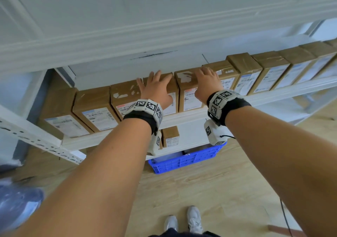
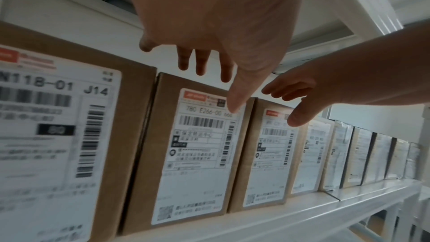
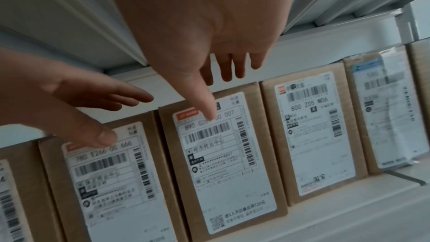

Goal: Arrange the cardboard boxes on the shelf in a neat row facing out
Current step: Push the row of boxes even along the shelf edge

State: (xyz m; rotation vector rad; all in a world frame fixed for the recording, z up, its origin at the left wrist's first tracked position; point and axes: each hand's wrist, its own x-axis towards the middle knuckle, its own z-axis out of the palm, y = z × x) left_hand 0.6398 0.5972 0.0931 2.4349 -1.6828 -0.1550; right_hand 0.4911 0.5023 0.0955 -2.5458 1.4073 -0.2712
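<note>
Left hand (image 1: 156,89) fingers spread wide over one cardboard box (image 1: 168,92), right hand (image 1: 207,82) loosely open over the neighbouring box (image 1: 189,94), labelled row on white shelf (image 1: 182,117)

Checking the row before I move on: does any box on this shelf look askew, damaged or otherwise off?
Mostly tidy, labels facing out. The box under the left hand and the box under the right hand sit with a narrow gap between them. Several box tops show torn white patches where tape or labels peeled off. Nothing has toppled.
</note>
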